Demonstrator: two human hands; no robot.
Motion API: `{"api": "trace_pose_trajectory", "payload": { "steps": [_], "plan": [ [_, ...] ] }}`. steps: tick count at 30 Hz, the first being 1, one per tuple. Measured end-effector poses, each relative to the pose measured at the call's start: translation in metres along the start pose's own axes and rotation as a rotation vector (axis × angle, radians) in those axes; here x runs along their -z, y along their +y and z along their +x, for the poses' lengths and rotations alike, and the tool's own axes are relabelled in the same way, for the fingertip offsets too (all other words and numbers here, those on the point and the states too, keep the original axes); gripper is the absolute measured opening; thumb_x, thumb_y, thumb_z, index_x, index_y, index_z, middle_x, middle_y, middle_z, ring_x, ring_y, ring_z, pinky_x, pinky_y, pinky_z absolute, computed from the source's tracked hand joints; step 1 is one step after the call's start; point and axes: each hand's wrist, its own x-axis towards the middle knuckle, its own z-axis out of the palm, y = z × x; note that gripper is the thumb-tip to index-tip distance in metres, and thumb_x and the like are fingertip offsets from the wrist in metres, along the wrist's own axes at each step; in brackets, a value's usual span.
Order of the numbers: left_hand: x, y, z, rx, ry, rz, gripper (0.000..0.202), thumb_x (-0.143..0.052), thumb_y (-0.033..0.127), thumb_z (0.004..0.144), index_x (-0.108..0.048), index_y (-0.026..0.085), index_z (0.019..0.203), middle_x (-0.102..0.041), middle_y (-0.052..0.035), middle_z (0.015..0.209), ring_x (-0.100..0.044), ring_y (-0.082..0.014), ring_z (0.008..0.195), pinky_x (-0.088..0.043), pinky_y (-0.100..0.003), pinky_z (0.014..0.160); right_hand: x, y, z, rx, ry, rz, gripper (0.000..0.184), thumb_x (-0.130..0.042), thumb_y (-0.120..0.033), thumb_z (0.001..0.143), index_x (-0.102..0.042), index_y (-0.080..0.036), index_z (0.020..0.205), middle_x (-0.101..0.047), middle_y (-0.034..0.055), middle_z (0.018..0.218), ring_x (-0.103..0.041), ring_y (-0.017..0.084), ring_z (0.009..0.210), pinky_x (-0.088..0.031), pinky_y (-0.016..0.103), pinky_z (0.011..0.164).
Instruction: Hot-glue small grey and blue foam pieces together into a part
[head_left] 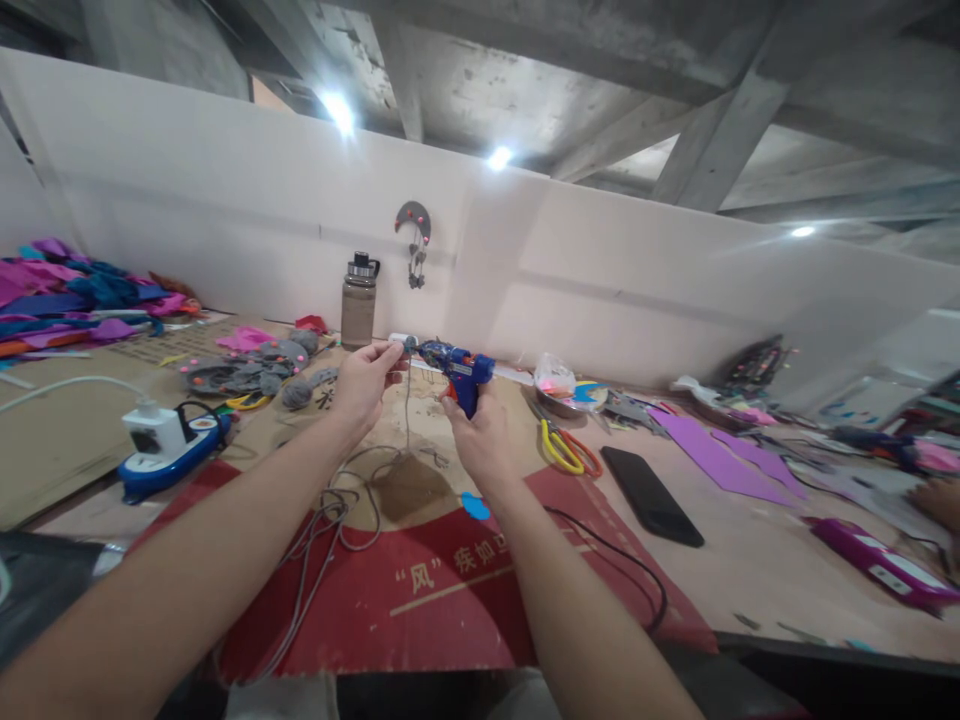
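At the centre of the frame, the right hand [482,432] is closed around the grip of a blue plastic glue gun with an orange trigger [469,370]. The gun rises above that hand, its barrel lying roughly level and its nozzle turned left toward the fingertips of the left hand [362,385]. The left hand's thumb and fingers are pinched together on a small grey piece [409,343], just beside the nozzle (whether the two touch is too small to tell). From the piece a thin grey cord [408,405] hangs down toward loose loops in the lower middle of the frame, lying partly on a red-and-tan printed cardboard sheet [352,625]. A flat bright-blue scrap [475,506] lies just beside the right wrist. Right of centre are scissors with yellow and orange handles [562,447] and, nearby, a black rectangular phone [651,495]. A translucent grey-brown bottle with a black lid [359,308] stands upright behind the left hand, left of upper centre.
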Motion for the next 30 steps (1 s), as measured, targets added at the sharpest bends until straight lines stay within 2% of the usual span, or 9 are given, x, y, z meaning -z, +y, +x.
{"api": "trace_pose_trajectory", "payload": {
  "steps": [20, 26, 30],
  "plan": [
    [0.0013, -0.0030, 0.0012, -0.042, -0.081, 0.023, 0.025, -0.072, 0.034, 0.061, -0.064, 0.013, 0.070, -0.058, -0.0023, 0.064, -0.046, -0.0070, 0.053, -0.035, -0.020, 0.050, 0.0004, 0.0007, 0.0006, 0.003, 0.001, -0.007, 0.028, -0.048, -0.028, 0.078, -0.049, -0.019, 0.104, -0.062, 0.0046, 0.082, -0.058, 0.019, 0.071, -0.044, 0.030, 0.066],
    [0.0016, -0.0041, 0.0022, -0.027, -0.076, 0.033, 0.024, -0.073, 0.033, 0.060, -0.063, 0.013, 0.067, -0.057, -0.0019, 0.062, -0.046, -0.0074, 0.053, -0.035, -0.021, 0.049, -0.0003, 0.0011, 0.0006, 0.009, 0.021, 0.003, 0.031, -0.049, -0.028, 0.077, -0.047, -0.019, 0.107, -0.062, 0.0051, 0.081, -0.057, 0.019, 0.069, -0.045, 0.031, 0.064],
    [0.0015, -0.0037, 0.0031, -0.032, -0.051, 0.024, 0.023, -0.073, 0.032, 0.060, -0.063, 0.013, 0.068, -0.057, -0.0016, 0.062, -0.046, -0.0069, 0.052, -0.035, -0.021, 0.050, -0.0004, 0.0011, 0.0002, 0.005, 0.010, 0.006, 0.027, -0.049, -0.029, 0.077, -0.049, -0.020, 0.102, -0.061, 0.0045, 0.079, -0.057, 0.019, 0.067, -0.045, 0.031, 0.064]
  ]
}}
